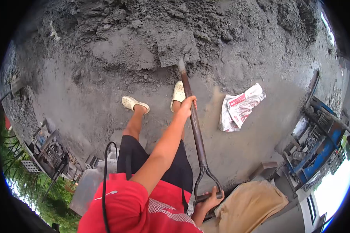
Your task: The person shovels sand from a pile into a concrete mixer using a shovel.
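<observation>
A shovel (194,124) with a dark metal shaft reaches from my body toward a heap of grey sand (120,46). My left hand (188,105) is closed round the shaft, partway down toward the blade. At the other end, my right hand (211,199) grips the crossbar of the D-shaped handle. Grey sand covers the blade, so its metal hardly shows beyond the pale socket. The loaded blade is at the near edge of the heap; I cannot tell whether it is lifted off the ground.
My feet, in cream clogs (135,103), stand before the heap. A crumpled white and red sack (242,106) lies right of the shaft. A tan sheet (251,207) covers something near my right hand. Blue metal equipment (319,151) stands far right, and scrap (52,151) lies left.
</observation>
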Demonstrator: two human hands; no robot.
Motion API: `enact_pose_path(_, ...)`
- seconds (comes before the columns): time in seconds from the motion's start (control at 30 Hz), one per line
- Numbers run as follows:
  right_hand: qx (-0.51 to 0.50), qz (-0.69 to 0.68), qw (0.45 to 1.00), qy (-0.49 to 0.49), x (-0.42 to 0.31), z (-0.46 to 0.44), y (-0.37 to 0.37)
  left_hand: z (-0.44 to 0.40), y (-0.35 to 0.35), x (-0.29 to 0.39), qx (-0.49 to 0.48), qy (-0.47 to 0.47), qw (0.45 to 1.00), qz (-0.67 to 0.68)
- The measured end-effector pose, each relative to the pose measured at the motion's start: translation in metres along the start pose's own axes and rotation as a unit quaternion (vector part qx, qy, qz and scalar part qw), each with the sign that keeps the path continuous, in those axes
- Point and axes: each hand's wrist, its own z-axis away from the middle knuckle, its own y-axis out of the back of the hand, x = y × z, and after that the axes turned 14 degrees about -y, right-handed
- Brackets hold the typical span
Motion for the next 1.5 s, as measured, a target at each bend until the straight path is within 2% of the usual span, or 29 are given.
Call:
enact_pose_path(0.03,0.043,0.014,0.999,0.022,0.004,-0.007,-0.007,-0.001,0.0,-0.005,0.006,0.005,1.0,0.001)
enact_pose_path(0.17,0.04,0.053,0.992,0.107,0.028,-0.065,0.0,-0.006,0.0,-0.02,0.007,-0.007,1.0,0.014)
enact_pose_path(0.27,0.092,0.065,0.978,0.175,0.037,-0.078,0.004,0.018,0.014,-0.036,0.028,0.008,0.998,0.051)
enact_pose_path(0.43,0.088,0.094,0.938,0.32,0.038,-0.126,0.014,0.033,0.034,-0.013,0.032,0.007,0.988,0.15)
enact_pose_path(0.57,0.003,0.14,0.939,0.313,0.023,-0.108,-0.033,0.051,0.085,0.053,0.074,-0.059,0.975,0.201)
enact_pose_path(0.63,-0.072,0.163,0.919,0.353,0.019,-0.087,-0.074,0.066,0.127,0.087,0.101,-0.123,0.964,0.213)
enact_pose_path(0.7,-0.137,0.157,0.894,0.397,0.009,-0.056,-0.121,0.083,0.165,0.136,0.117,-0.154,0.925,0.326)
enact_pose_path(0.73,-0.177,0.156,0.875,0.422,0.001,-0.035,-0.15,0.095,0.188,0.168,0.073,-0.205,0.912,0.346)
enact_pose_path(0.8,-0.315,0.166,0.808,0.469,-0.008,0.003,-0.213,0.136,0.236,0.237,0.114,-0.272,0.879,0.374)
enact_pose_path(0.87,-0.439,0.177,0.764,0.438,0.001,0.08,-0.264,0.205,0.296,0.297,0.114,-0.361,0.822,0.425)
enact_pose_path(0.9,-0.503,0.186,0.731,0.421,0.015,0.118,-0.279,0.246,0.33,0.32,0.148,-0.418,0.799,0.405)
enact_pose_path(0.93,-0.581,0.119,0.659,0.463,0.045,0.12,-0.317,0.308,0.35,0.333,0.179,-0.495,0.771,0.357)
enact_pose_path(0.97,-0.599,0.172,0.634,0.459,0.057,0.182,-0.295,0.377,0.362,0.342,0.225,-0.528,0.739,0.352)
enact_pose_path(1.0,-0.635,0.152,0.604,0.458,0.088,0.199,-0.306,0.432,0.386,0.341,0.204,-0.566,0.693,0.397)
enact_pose_path(1.03,-0.66,0.194,0.594,0.416,0.112,0.232,-0.296,0.484,0.415,0.338,0.189,-0.573,0.639,0.477)
enact_pose_path(1.1,-0.77,0.185,0.519,0.322,0.139,0.316,-0.244,0.589,0.457,0.314,0.173,-0.668,0.569,0.446)
enact_pose_path(1.13,-0.802,0.17,0.457,0.344,0.15,0.348,-0.226,0.638,0.475,0.296,0.147,-0.708,0.541,0.428)
enact_pose_path(1.2,-0.833,0.168,0.37,0.375,0.16,0.408,-0.183,0.723,0.498,0.256,0.036,-0.766,0.49,0.416)
enact_pose_path(1.23,-0.842,0.166,0.323,0.399,0.162,0.433,-0.163,0.759,0.492,0.235,-0.05,-0.777,0.458,0.429)
enact_pose_path(1.27,-0.835,0.135,0.266,0.462,0.154,0.461,-0.137,0.783,0.505,0.207,-0.059,-0.808,0.408,0.421)
enact_pose_path(1.3,-0.843,0.09,0.207,0.488,0.146,0.484,-0.114,0.799,0.512,0.179,-0.069,-0.844,0.383,0.369)
enact_pose_path(1.33,-0.847,0.043,0.147,0.51,0.145,0.504,-0.097,0.811,0.499,0.156,-0.08,-0.856,0.32,0.399)
enact_pose_path(1.4,-0.85,0.028,0.082,0.519,0.143,0.523,-0.086,0.809,0.486,0.117,-0.11,-0.872,0.274,0.391)
enact_pose_path(1.43,-0.849,0.021,0.048,0.527,0.14,0.533,-0.084,0.794,0.481,0.104,-0.09,-0.876,0.227,0.416)
enact_pose_path(1.47,-0.876,-0.017,0.06,0.478,0.138,0.546,-0.079,0.777,0.462,0.104,-0.069,-0.876,0.183,0.441)
enact_pose_path(1.5,-0.879,-0.023,0.039,0.474,0.131,0.558,-0.081,0.763,0.447,0.109,-0.065,-0.876,0.169,0.447)
